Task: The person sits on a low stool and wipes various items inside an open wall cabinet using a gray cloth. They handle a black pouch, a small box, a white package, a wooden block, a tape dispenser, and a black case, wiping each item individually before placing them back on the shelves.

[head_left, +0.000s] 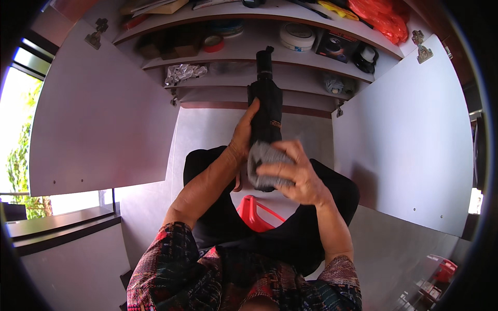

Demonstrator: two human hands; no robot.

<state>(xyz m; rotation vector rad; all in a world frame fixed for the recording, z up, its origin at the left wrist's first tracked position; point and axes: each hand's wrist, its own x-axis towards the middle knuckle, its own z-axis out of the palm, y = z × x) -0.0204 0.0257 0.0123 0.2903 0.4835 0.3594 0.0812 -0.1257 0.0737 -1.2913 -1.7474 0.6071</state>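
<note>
A folded black umbrella stands out in front of me, its handle toward the shelves. My left hand is wrapped round its left side, the thumb lying along the dark fabric. My right hand grips a crumpled grey cloth, which is pressed against the umbrella's near end. The cloth covers part of that end, and the fingers on it are slightly blurred.
An open cabinet has a left door and a right door swung wide. Its shelves hold a white round tub, a dark box, red tape, foil and an orange-red bag. A red plastic object lies between my legs.
</note>
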